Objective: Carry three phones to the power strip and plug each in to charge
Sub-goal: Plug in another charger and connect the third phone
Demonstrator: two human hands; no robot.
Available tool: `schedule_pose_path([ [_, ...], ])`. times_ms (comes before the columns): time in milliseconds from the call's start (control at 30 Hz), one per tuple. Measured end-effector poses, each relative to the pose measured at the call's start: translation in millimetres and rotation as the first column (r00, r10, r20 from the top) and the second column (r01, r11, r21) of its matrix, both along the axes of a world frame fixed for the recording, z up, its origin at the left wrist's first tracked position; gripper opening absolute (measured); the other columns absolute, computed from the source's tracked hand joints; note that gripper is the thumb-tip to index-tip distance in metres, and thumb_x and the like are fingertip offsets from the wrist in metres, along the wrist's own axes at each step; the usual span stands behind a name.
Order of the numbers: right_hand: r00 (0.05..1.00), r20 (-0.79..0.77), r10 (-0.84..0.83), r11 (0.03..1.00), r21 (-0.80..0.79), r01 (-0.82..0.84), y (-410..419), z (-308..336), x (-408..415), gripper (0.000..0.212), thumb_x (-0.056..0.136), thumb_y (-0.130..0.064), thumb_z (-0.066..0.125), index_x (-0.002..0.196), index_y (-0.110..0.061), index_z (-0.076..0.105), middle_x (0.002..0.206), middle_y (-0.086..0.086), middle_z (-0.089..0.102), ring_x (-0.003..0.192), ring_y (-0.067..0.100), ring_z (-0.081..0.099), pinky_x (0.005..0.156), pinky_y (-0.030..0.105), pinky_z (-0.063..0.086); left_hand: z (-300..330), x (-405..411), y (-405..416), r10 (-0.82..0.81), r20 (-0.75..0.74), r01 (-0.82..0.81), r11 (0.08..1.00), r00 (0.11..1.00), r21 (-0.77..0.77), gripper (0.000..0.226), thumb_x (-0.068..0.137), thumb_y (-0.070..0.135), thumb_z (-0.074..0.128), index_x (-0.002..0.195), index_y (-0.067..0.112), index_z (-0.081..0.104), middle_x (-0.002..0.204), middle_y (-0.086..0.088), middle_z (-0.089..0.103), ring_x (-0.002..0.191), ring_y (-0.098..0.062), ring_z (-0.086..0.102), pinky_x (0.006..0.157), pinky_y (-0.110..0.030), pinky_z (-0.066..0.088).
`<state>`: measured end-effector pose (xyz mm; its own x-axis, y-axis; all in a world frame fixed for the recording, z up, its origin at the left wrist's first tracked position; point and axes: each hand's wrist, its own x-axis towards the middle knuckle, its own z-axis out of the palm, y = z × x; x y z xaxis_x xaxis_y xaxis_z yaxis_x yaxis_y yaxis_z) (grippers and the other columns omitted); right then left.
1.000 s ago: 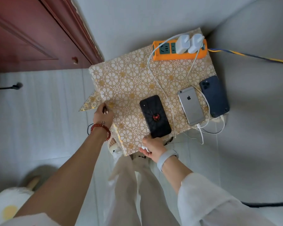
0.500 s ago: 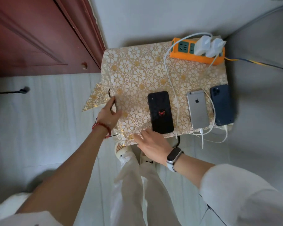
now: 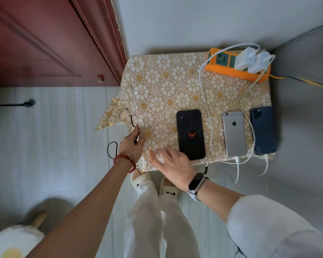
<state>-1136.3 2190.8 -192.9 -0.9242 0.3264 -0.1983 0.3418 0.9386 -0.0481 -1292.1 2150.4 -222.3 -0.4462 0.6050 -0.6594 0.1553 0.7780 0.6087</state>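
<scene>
Head view: all three phones lie along the desk's near edge; the silver iPhone (image 3: 233,134) and blue phone (image 3: 263,130) appear cabled, while the black spider-logo phone (image 3: 191,134) looks unplugged. Right hand (image 3: 173,164) is released beside it; left hand (image 3: 131,144) pinches a thin dark cord.

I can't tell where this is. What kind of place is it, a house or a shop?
Probably a room at home: a dark red wooden door, a small table under a gold flowered cloth, and an orange power strip charging phones.

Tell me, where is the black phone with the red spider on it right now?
In the head view the black spider phone lies face down near the table's front edge, left of the silver phone, with the right hand just beside its lower left corner.
</scene>
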Motion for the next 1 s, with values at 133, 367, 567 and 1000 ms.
schedule_pose_path([
  [133,0.997,0.071,-0.037,0.999,0.017,0.036,17,1,-8,0.062,0.056,-0.013,0.072,0.115,-0.027,0.062,0.082,-0.002,0.068,0.065,0.014,0.061,0.038,0.019,0.039,-5,-9,24,-0.047,-0.043,0.046,0.998,0.998,-0.033,0.049,0.091,0.025,0.044,0.139,0.027,0.031,0.122,-0.016,0.060,0.079,-0.018,0.053,0.068,-0.025,0.042],
  [367,0.964,0.257,-0.073,0.896,-0.408,0.176,50,12,-8,0.057,0.090,-0.015,0.050,0.139,-0.026,0.023,0.114,0.009,0.053,0.087,0.017,0.051,0.057,0.029,0.049,2,-26,30,-0.162,0.032,0.162,0.987,0.986,-0.003,0.046,0.091,0.028,0.045,0.136,0.024,0.038,0.125,-0.010,0.059,0.085,-0.019,0.059,0.071,-0.023,0.045],
  [567,0.556,0.506,-0.660,-0.011,-0.746,0.666,88,59,-16,0.012,0.091,-0.012,0.048,0.099,-0.012,0.056,0.093,0.002,0.056,0.064,0.010,0.054,0.058,0.020,0.048,70,-34,30,0.221,0.003,-0.214,0.941,0.975,0.263,0.020,0.085,0.024,0.057,0.105,0.021,0.060,0.102,-0.001,0.069,0.071,-0.014,0.058,0.068,-0.025,0.046],
  [1000,0.423,0.692,-0.586,-0.634,-0.716,0.293,126,102,-58,0.012,0.089,-0.020,0.056,0.079,-0.013,0.058,0.075,0.002,0.052,0.068,0.015,0.050,0.061,0.025,0.040,154,-10,8,-0.119,0.432,0.033,0.979,0.894,0.202,0.017,0.085,0.000,0.054,0.084,0.017,0.057,0.076,0.006,0.074,0.057,-0.009,0.050,0.052,-0.015,0.040],
])
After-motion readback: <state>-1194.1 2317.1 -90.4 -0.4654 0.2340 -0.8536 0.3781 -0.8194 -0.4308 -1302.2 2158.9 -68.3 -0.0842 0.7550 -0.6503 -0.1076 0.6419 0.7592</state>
